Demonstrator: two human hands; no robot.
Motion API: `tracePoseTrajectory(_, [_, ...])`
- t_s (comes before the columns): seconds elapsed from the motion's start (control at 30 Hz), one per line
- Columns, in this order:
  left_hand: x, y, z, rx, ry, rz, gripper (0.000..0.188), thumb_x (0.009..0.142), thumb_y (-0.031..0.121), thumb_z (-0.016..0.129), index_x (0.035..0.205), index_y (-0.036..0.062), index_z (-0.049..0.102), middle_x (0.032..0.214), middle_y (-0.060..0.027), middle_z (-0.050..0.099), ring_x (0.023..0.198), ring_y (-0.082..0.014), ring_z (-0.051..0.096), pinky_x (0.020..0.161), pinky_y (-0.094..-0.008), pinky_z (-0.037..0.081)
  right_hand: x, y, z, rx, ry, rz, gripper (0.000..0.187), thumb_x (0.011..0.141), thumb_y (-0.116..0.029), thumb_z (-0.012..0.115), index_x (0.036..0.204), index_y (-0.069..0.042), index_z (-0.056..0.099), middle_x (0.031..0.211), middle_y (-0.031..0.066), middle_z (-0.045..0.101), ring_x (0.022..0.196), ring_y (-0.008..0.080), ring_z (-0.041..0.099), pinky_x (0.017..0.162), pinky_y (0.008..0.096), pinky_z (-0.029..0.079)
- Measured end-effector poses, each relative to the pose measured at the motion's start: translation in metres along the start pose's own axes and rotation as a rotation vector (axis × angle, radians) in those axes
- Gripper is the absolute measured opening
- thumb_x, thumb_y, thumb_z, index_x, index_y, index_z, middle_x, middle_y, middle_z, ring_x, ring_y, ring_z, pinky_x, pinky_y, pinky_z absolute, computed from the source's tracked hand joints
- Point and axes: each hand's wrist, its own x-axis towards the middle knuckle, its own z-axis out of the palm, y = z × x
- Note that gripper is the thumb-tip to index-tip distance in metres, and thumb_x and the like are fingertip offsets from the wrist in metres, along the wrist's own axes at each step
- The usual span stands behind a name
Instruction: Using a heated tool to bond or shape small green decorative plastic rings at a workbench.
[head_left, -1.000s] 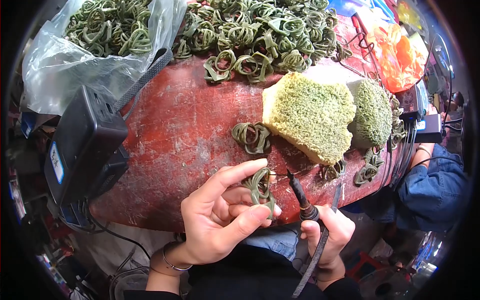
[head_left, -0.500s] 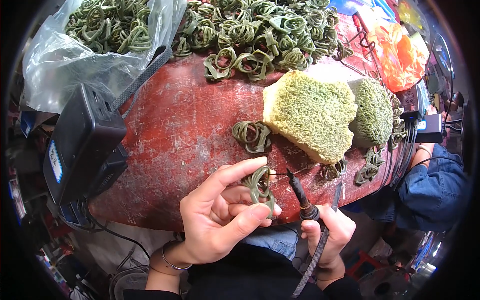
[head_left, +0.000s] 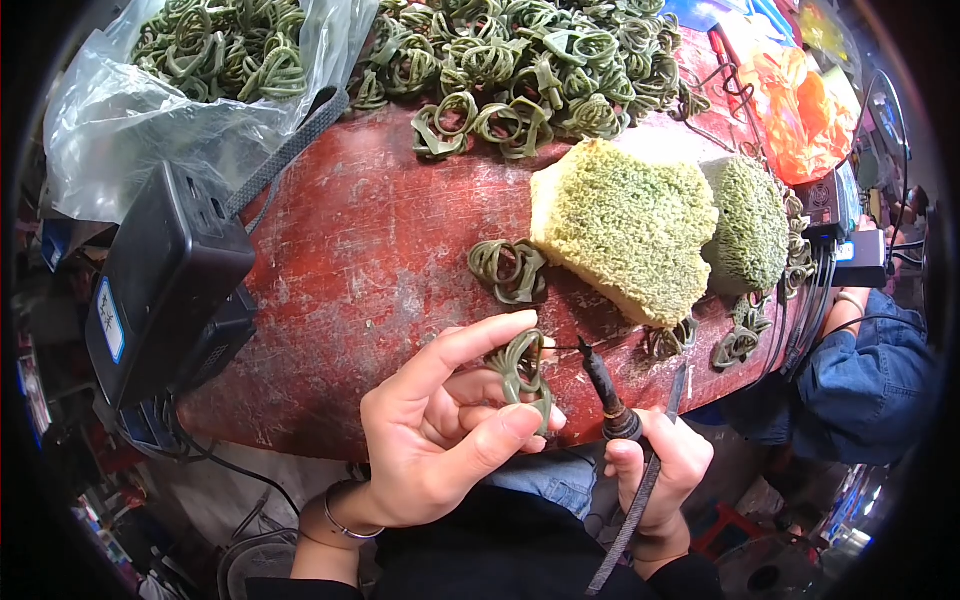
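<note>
My left hand point(head_left: 440, 420) pinches a looped green wax-like piece point(head_left: 522, 370) between thumb and fingers, upright above the table's near edge. In my right hand point(head_left: 668, 465) is a soldering-iron-like pen point(head_left: 605, 390) with a dark, crusted tip. A thin needle at its end points left and meets or nearly meets the green piece; whether they touch I cannot tell. The same hand also keeps a long, narrow file-like metal strip point(head_left: 637, 520) slanting past the pen. Just beyond my left hand, a similar looped piece point(head_left: 507, 271) lies on the worn red table point(head_left: 350, 250).
Two yellow-green foam blocks point(head_left: 625, 235) sit right of centre. Many green pieces point(head_left: 500, 60) are heaped at the back, more in a clear plastic bag point(head_left: 110, 130). A black box point(head_left: 165, 280) stands left. Cables, an orange bag point(head_left: 800, 110) and another person's sleeve point(head_left: 870, 380) are at right.
Both hands keep nearly the same pose and grip. The pen and its needle have shifted very slightly to the right; the whole view has drifted a little.
</note>
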Motion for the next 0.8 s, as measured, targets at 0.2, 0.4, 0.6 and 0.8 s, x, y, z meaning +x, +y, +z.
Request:
tracePoseTrajectory(0.2, [0.001,0.002,-0.008,-0.085,-0.187,0.014,0.049,0.082,-0.005,0.056,0.127,-0.0085,0.035,0.102,-0.0123,0.056,0.086,-0.0151,0.060,0.071,-0.0242,0.052,0.000,0.001,0.000,-0.005,0.000,-0.003,0.026,0.074,-0.023,0.071,0.083,0.000,0.062,0.062,0.0084,0.055,0.052,0.0226,0.057,0.049,0.0290,0.045])
tracePoseTrajectory(0.4, [0.001,0.002,-0.006,-0.096,-0.193,0.008,0.049,0.082,-0.004,0.056,0.127,-0.0080,0.036,0.105,-0.0131,0.056,0.087,-0.0152,0.060,0.071,-0.0246,0.053,-0.003,0.004,0.001,-0.028,-0.010,-0.011,0.028,0.075,-0.026,0.070,0.083,0.000,0.062,0.062,0.0081,0.055,0.052,0.0220,0.057,0.049,0.0289,0.045])
tracePoseTrajectory(0.6, [0.000,0.001,0.003,-0.019,-0.009,-0.016,0.060,0.078,0.024,0.065,0.122,-0.0086,0.041,0.104,-0.0203,0.058,0.071,-0.0204,0.064,0.051,-0.0213,0.052,-0.011,0.012,0.004,0.089,0.044,0.026,0.031,0.078,-0.030,0.067,0.082,0.000,0.061,0.061,0.0073,0.056,0.051,0.0212,0.057,0.049,0.0280,0.045])
tracePoseTrajectory(0.8, [0.001,0.002,0.002,-0.036,-0.035,-0.017,0.060,0.079,0.028,0.064,0.122,-0.0077,0.041,0.103,-0.0211,0.058,0.071,-0.0213,0.064,0.051,-0.0209,0.051,-0.013,0.018,0.001,0.065,0.201,0.013,0.035,0.077,-0.033,0.068,0.082,0.002,0.060,0.059,0.0074,0.056,0.050,0.0203,0.056,0.048,0.0269,0.043])
